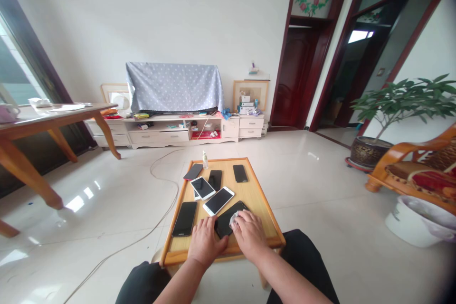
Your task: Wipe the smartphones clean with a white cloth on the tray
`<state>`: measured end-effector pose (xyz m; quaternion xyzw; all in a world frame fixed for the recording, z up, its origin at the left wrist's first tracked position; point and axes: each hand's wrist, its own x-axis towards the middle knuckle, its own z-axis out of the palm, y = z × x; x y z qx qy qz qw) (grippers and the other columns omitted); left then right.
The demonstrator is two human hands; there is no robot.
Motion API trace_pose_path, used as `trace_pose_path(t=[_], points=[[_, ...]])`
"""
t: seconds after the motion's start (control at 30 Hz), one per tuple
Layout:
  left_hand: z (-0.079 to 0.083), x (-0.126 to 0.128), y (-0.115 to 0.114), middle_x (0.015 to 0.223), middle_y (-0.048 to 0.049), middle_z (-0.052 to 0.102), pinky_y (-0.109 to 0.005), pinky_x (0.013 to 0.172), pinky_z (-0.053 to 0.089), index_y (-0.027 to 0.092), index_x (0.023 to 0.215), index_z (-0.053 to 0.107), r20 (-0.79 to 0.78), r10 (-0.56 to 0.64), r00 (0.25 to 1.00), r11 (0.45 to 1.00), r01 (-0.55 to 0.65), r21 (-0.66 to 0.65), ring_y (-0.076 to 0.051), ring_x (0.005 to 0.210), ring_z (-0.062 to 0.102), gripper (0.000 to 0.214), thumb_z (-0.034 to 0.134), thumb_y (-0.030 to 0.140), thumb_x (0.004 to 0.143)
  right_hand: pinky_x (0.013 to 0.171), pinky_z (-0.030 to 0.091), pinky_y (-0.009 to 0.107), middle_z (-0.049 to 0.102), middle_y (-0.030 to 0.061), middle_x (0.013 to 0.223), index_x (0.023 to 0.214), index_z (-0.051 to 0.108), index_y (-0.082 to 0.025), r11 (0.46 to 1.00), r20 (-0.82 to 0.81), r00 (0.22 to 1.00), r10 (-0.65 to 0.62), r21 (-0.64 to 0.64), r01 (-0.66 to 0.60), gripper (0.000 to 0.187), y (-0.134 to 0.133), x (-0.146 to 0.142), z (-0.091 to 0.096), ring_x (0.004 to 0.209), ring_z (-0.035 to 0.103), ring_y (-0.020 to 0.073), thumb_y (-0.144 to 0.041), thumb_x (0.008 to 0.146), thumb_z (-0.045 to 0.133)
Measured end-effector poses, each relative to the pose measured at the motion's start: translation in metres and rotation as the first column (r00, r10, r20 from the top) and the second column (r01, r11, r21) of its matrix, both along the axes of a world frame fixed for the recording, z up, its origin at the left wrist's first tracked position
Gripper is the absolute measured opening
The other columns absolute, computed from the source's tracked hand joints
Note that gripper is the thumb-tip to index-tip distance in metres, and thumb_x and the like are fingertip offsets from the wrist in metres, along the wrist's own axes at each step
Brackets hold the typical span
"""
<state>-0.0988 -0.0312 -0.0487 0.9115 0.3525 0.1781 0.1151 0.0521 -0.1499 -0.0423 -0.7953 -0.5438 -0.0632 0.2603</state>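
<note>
A black smartphone (pixel 224 221) lies slanted near the front of a small wooden tray table (pixel 254 190). My left hand (pixel 204 242) grips its left edge, with the thumb along the lower side. On the dark screen, my right hand (pixel 250 232) pinches a crumpled white wipe (pixel 233 219) against the glass. Just beyond lie a white-framed phone (pixel 218 201) and another white phone (pixel 202 188) that overlaps a further device. To the left of my left hand rests a larger black phone (pixel 184 219).
More dark phones (pixel 240 174) lie toward the table's far side, near a small clear spray bottle (pixel 205 160). A cable (pixel 153 232) runs over the floor at left. A white bucket (pixel 413 223) and wooden chair (pixel 399 161) stand at right.
</note>
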Motion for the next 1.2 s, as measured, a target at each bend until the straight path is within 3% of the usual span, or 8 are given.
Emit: trace_pose_path(t=[0.27,0.37,0.5,0.7,0.9,1.0,1.1,1.2], points=[[0.001,0.001,0.001,0.123,-0.0085,0.063,-0.039,0.098,0.037,0.023,0.126,0.052,-0.016,0.001,1.0,0.999,-0.002,-0.038,-0.029,0.117,0.053,0.059,0.066,0.045,0.074,0.121,0.004,0.059,0.047,0.0037,0.153,0.148,0.045,-0.031,0.956,-0.051,0.97,0.238,-0.164,-0.244,0.049,-0.008,-0.01,-0.003,0.148,0.03,0.0254,-0.046,0.106,0.027],[0.005,0.003,0.001,0.121,-0.0088,0.064,-0.04,0.098,0.037,0.023,0.126,0.052,-0.021,0.014,1.0,0.999,-0.015,-0.05,-0.029,0.117,0.053,0.058,0.066,0.042,0.072,0.119,-0.004,0.064,0.043,0.0004,0.155,0.15,0.042,-0.035,0.961,-0.054,0.986,0.156,-0.222,-0.164,0.05,-0.009,0.006,0.004,0.151,0.02,0.0268,-0.047,0.106,0.023],[0.005,0.005,0.002,0.119,-0.0094,0.064,-0.041,0.099,0.037,0.022,0.127,0.051,-0.014,0.028,0.999,0.999,-0.029,-0.039,-0.03,0.117,0.054,0.062,0.068,0.042,0.071,0.117,-0.006,0.067,0.042,0.0034,0.156,0.15,0.045,-0.03,0.952,-0.045,0.993,-0.106,-0.292,0.088,0.053,-0.004,0.019,0.008,0.153,0.012,0.0314,-0.049,0.105,0.022],[-0.005,0.002,0.007,0.126,-0.0102,0.063,-0.041,0.1,0.037,0.023,0.132,0.047,0.011,0.004,1.0,0.998,-0.004,-0.066,-0.029,0.12,0.054,0.063,0.065,0.043,0.076,0.121,-0.003,0.06,0.041,-0.0001,0.156,0.153,0.038,-0.034,0.936,-0.1,0.963,0.252,-0.227,-0.269,0.051,-0.007,-0.015,0.005,0.152,0.017,0.0246,-0.048,0.106,0.021],[-0.004,0.004,0.004,0.127,-0.011,0.063,-0.041,0.103,0.036,0.02,0.136,0.043,0.039,0.026,0.999,0.999,-0.025,-0.034,-0.029,0.121,0.054,0.072,0.068,0.041,0.071,0.116,-0.004,0.069,0.041,0.0035,0.156,0.15,0.045,-0.03,0.946,-0.084,0.99,-0.11,-0.313,0.079,0.055,0.006,0.019,0.015,0.153,0.011,0.0323,-0.049,0.106,0.018],[-0.004,0.003,0.005,0.131,-0.012,0.062,-0.042,0.105,0.035,0.02,0.141,0.038,0.033,0.033,0.999,0.997,-0.031,-0.069,-0.029,0.125,0.052,0.076,0.066,0.037,0.073,0.118,-0.004,0.065,0.041,0.0021,0.157,0.15,0.043,-0.032,0.953,-0.117,0.99,0.075,-0.285,-0.106,0.053,0.007,0.004,0.012,0.153,0.014,0.0285,-0.048,0.106,0.02],[-0.004,0.001,0.006,0.131,-0.0121,0.062,-0.041,0.104,0.036,0.021,0.144,0.035,0.021,0.021,1.0,0.994,-0.019,-0.106,-0.029,0.124,0.052,0.075,0.063,0.032,0.074,0.12,-0.001,0.062,0.045,-0.0027,0.154,0.149,0.043,-0.038,0.909,-0.157,0.938,0.308,-0.241,-0.339,0.048,0.007,-0.01,0.009,0.152,0.019,0.024,-0.045,0.106,0.021],[-0.004,0.002,0.006,0.13,-0.0132,0.062,-0.043,0.104,0.036,0.02,0.144,0.036,0.028,0.03,0.999,0.995,-0.027,-0.091,-0.03,0.124,0.053,0.079,0.065,0.038,0.073,0.117,-0.001,0.068,0.046,-0.0027,0.153,0.145,0.049,-0.038,0.944,-0.146,0.977,0.157,-0.267,-0.192,0.049,0.016,0.002,0.014,0.152,0.017,0.0279,-0.043,0.107,0.02]])
